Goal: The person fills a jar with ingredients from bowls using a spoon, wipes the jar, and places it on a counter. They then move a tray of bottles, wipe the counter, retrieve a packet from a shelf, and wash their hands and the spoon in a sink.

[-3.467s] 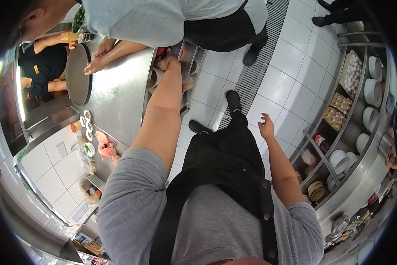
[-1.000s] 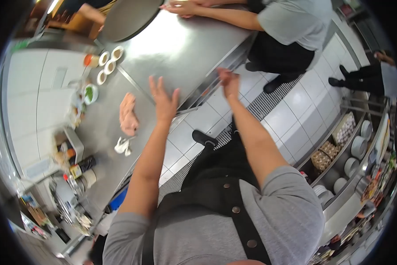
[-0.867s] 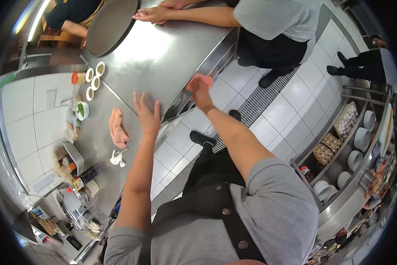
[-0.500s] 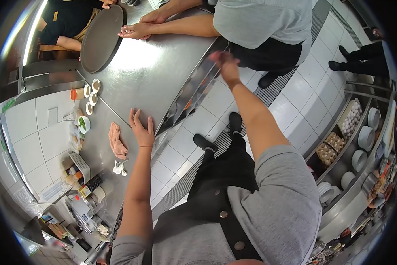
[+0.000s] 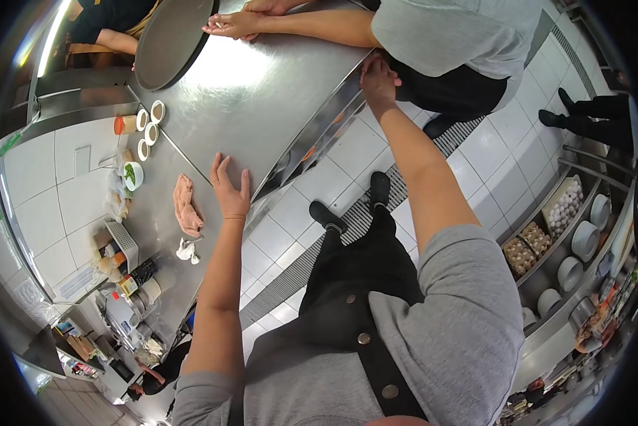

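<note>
On the steel counter (image 5: 241,117), near its front edge, my left hand (image 5: 230,190) rests with its fingers spread and nothing in it. A piece of raw pale pink meat (image 5: 187,206) lies just left of that hand, with a crumpled white cloth or paper (image 5: 188,250) below it. My right hand (image 5: 380,83) is at the counter's edge, close to the co-worker's dark clothing; its fingers look partly curled, and what they touch is hard to make out.
A large round dark tray (image 5: 173,46) stands at the upper left, near one person's arm. Another person's hands (image 5: 237,23) are over the counter. Small bowls (image 5: 151,133), a bowl of green leaves (image 5: 132,175) and a perforated container (image 5: 122,245) line the wall side. Shelves hold eggs (image 5: 564,206).
My right hand has moved up to the counter's edge beside the co-worker. The round tray sits higher in view. A person in dark clothes now shows at the lower left.
</note>
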`<move>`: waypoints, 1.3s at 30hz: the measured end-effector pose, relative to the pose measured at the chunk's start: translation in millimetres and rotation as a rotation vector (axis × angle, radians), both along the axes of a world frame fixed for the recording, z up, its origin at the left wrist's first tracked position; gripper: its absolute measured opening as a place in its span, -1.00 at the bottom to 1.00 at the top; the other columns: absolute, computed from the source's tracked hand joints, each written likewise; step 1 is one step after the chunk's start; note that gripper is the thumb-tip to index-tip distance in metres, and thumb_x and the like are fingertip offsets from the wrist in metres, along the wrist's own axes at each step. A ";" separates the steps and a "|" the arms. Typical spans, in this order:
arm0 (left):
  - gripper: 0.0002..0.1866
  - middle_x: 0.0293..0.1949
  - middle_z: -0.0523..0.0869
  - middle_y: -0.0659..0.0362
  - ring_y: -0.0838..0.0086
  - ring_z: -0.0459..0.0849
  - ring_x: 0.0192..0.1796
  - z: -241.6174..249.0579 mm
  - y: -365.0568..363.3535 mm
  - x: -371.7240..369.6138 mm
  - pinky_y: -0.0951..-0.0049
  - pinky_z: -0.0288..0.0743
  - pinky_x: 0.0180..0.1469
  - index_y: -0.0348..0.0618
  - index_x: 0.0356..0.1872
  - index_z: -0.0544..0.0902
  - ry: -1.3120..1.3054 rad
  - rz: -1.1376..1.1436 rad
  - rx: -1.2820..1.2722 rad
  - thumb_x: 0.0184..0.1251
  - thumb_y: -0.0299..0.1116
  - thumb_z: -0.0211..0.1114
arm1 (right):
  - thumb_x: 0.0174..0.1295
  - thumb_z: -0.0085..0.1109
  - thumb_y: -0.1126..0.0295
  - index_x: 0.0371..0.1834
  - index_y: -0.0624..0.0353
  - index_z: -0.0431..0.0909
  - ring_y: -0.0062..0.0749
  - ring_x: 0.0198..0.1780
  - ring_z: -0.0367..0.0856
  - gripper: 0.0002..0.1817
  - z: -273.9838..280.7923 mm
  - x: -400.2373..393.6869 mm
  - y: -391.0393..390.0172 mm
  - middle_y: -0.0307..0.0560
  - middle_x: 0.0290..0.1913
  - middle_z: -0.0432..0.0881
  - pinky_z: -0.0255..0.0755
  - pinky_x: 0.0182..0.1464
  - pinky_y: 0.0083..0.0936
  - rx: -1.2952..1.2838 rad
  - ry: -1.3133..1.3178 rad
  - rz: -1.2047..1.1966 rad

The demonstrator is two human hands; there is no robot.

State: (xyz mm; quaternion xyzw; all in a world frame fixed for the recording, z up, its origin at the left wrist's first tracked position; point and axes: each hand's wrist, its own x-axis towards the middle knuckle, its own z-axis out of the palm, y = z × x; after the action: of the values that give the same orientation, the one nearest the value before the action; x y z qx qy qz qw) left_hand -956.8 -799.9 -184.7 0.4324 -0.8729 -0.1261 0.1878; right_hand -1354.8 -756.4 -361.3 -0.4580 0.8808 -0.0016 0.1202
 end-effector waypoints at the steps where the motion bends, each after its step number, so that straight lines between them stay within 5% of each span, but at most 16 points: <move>1: -0.50 0.37 0.34 -0.13 -0.04 0.32 0.40 0.8 -1.1 0.4 0.09 0.21 0.41 -0.23 0.21 0.46 -0.001 0.006 0.007 0.29 -0.30 0.33 | 0.29 0.05 0.29 0.35 0.21 0.37 0.03 0.39 0.26 -0.46 -10.6 10.9 8.5 0.13 0.37 0.30 0.27 0.33 -0.16 0.010 0.118 0.019; 5: -0.49 0.37 0.35 -0.11 -0.03 0.33 0.39 1.3 -0.9 2.7 0.10 0.22 0.40 -0.22 0.21 0.46 0.001 0.015 -0.007 0.29 -0.28 0.35 | 0.16 0.12 0.33 0.39 0.23 0.31 0.02 0.34 0.34 -0.34 -38.9 83.6 66.9 0.16 0.27 0.43 0.38 0.19 -0.13 0.135 0.604 0.803; 7: -0.49 0.38 0.34 -0.11 -0.03 0.33 0.39 -1.5 -0.8 3.0 0.10 0.24 0.40 -0.21 0.21 0.46 0.015 0.008 -0.019 0.28 -0.28 0.36 | 0.15 0.13 0.35 0.12 0.24 0.57 -0.07 0.23 0.47 -0.56 -27.5 112.3 98.0 0.10 0.17 0.58 0.41 0.18 -0.16 0.205 -0.506 0.895; 8: -0.49 0.38 0.34 -0.11 -0.03 0.33 0.39 -0.7 0.9 4.8 0.10 0.24 0.40 -0.21 0.21 0.46 0.015 0.019 -0.017 0.28 -0.28 0.36 | 0.13 0.16 0.32 -0.22 0.17 0.72 -0.14 0.14 0.55 -0.76 -41.8 127.2 118.4 0.01 -0.04 0.69 0.44 0.17 -0.20 0.269 -0.391 1.107; 10: -0.50 0.38 0.34 -0.10 -0.03 0.33 0.39 0.0 -0.8 1.3 0.10 0.27 0.38 -0.22 0.20 0.47 0.044 0.007 -0.002 0.29 -0.27 0.35 | 0.07 0.19 0.29 -0.39 0.08 0.75 -0.20 0.10 0.56 -0.82 -63.1 140.0 141.3 -0.06 -0.22 0.70 0.50 0.06 -0.24 0.142 -0.686 0.846; 13: -0.52 0.33 0.40 -0.08 0.02 0.39 0.35 2.6 2.6 -3.8 0.16 0.30 0.38 -0.22 0.19 0.48 0.037 0.056 -0.024 0.30 -0.29 0.35 | 0.15 0.12 0.38 -0.40 0.09 0.74 -0.26 0.00 0.58 -0.83 -68.5 137.9 125.4 -0.04 -0.23 0.70 0.53 0.03 -0.26 0.208 -0.405 0.912; 15: -0.52 0.34 0.40 -0.07 0.02 0.39 0.35 0.8 2.4 -3.9 0.16 0.31 0.37 -0.22 0.19 0.48 0.036 0.072 -0.028 0.29 -0.29 0.36 | 0.18 0.10 0.40 -0.35 0.11 0.71 -0.27 -0.14 0.58 -0.84 -146.4 138.1 116.0 -0.01 -0.17 0.67 0.50 0.06 -0.34 -0.532 -1.780 -0.382; 19: -0.51 0.34 0.39 -0.10 -0.02 0.37 0.37 -2.1 0.5 -3.2 0.13 0.32 0.37 -0.24 0.16 0.50 0.060 0.082 -0.011 0.26 -0.27 0.40 | 0.25 0.02 0.41 -0.12 0.15 0.64 -0.31 -0.09 0.55 -0.77 -167.8 168.7 71.7 -0.04 -0.03 0.62 0.44 0.10 -0.42 -0.405 -0.708 0.201; 22: -0.50 0.33 0.41 -0.07 -0.01 0.38 0.38 -6.3 -1.0 1.3 0.13 0.33 0.37 -0.25 0.15 0.52 0.036 0.086 -0.052 0.23 -0.27 0.42 | 0.35 -0.02 0.37 0.29 0.08 0.47 -0.31 0.39 0.30 -0.57 -207.4 194.3 22.6 -0.06 0.19 0.52 0.24 0.36 -0.52 0.339 -0.090 0.568; 28: -0.52 0.34 0.44 -0.04 0.05 0.37 0.41 -10.5 1.4 7.2 0.19 0.33 0.39 -0.23 0.17 0.53 0.042 0.100 -0.047 0.25 -0.32 0.39 | 0.37 -0.12 0.34 0.36 0.09 0.35 -0.07 0.27 0.50 -0.53 -218.0 208.5 45.4 0.07 0.37 0.39 0.46 0.21 -0.29 0.205 -0.614 0.154; 30: -0.51 0.35 0.43 -0.03 0.05 0.37 0.41 -10.8 3.3 6.0 0.17 0.33 0.39 -0.23 0.19 0.52 0.033 0.093 -0.082 0.26 -0.30 0.40 | 0.38 -0.13 0.35 0.35 0.05 0.36 -0.04 0.18 0.57 -0.55 -266.5 196.7 82.7 0.13 0.25 0.51 0.52 0.16 -0.28 0.014 -0.240 0.478; 32: -0.50 0.36 0.43 -0.03 0.05 0.37 0.41 -10.9 4.7 6.2 0.17 0.33 0.39 -0.23 0.20 0.52 0.040 0.083 -0.080 0.26 -0.29 0.40 | 0.37 -0.12 0.36 0.25 0.08 0.44 -0.02 0.09 0.62 -0.60 -200.2 166.7 99.0 0.25 0.02 0.60 0.57 0.07 -0.28 0.522 -0.637 0.301; 34: -0.49 0.36 0.43 -0.03 0.05 0.37 0.41 -12.4 4.1 7.4 0.17 0.33 0.39 -0.23 0.20 0.52 0.033 0.103 -0.088 0.26 -0.28 0.40 | 0.32 -0.05 0.33 0.16 0.09 0.55 0.00 0.15 0.58 -0.62 -219.5 123.7 104.1 0.24 -0.02 0.62 0.56 0.08 -0.22 0.189 -0.580 -0.151; 36: -0.48 0.35 0.44 -0.04 0.04 0.38 0.41 -10.4 4.1 7.2 0.16 0.33 0.39 -0.22 0.21 0.51 0.042 0.107 -0.064 0.27 -0.26 0.40 | 0.29 -0.02 0.22 0.07 0.10 0.63 -0.02 0.05 0.65 -0.62 -285.6 80.8 80.1 0.23 0.00 0.63 0.55 0.03 -0.12 -1.044 -1.157 -0.618; 38: -0.48 0.35 0.44 -0.03 0.03 0.38 0.40 -10.4 1.7 7.2 0.16 0.33 0.39 -0.22 0.20 0.52 0.048 0.122 -0.077 0.27 -0.26 0.40 | 0.29 -0.01 0.24 -0.12 0.14 0.63 -0.17 -0.04 0.69 -0.72 -253.4 61.6 47.1 0.12 -0.11 0.66 0.58 -0.10 -0.28 -0.642 0.021 -0.023; 39: -0.49 0.35 0.44 -0.03 0.03 0.38 0.40 -11.9 3.4 8.8 0.16 0.34 0.38 -0.22 0.20 0.52 0.050 0.103 -0.083 0.27 -0.25 0.40 | 0.29 -0.01 0.24 -0.12 0.14 0.63 -0.17 -0.04 0.69 -0.72 -310.4 29.1 37.8 0.12 -0.11 0.66 0.58 -0.10 -0.28 -0.630 0.004 0.010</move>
State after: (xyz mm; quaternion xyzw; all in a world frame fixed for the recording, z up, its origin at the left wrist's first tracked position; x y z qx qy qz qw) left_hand -948.1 -796.5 -196.6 0.4654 -0.8489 -0.0906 0.2336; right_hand -1325.7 -718.6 -671.7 -0.4771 0.8349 -0.2728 -0.0293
